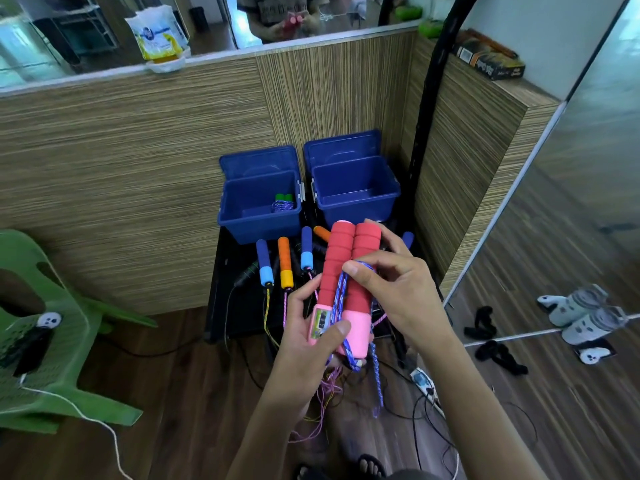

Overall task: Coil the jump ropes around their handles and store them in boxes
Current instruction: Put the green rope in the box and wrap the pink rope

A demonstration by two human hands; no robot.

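Between the two hands, a pair of red foam jump-rope handles with pink plastic ends (341, 282) stands nearly upright, side by side, the long axis running from the pink ends near the left palm up and away toward the boxes. The left hand (308, 341) grips the pink ends from below, thumb pressed across the front of them. The right hand (388, 289) comes in from the right, its thumb and forefinger pinching a loop of the blue braided cord (341, 292) against the red foam about halfway up; its other fingers curl behind the handles. Below the left fingers the rest of the cord hangs slack toward the floor, so the winding looks only just begun. As the right hand is the nearer to the free cord, it seems the one to carry each turn crosswise to the handles' length. Beyond the fingertips sit two open blue plastic boxes: the left box (239, 206) holds a coiled green-handled rope (284, 201), and the right box (356, 202) shows nothing inside.
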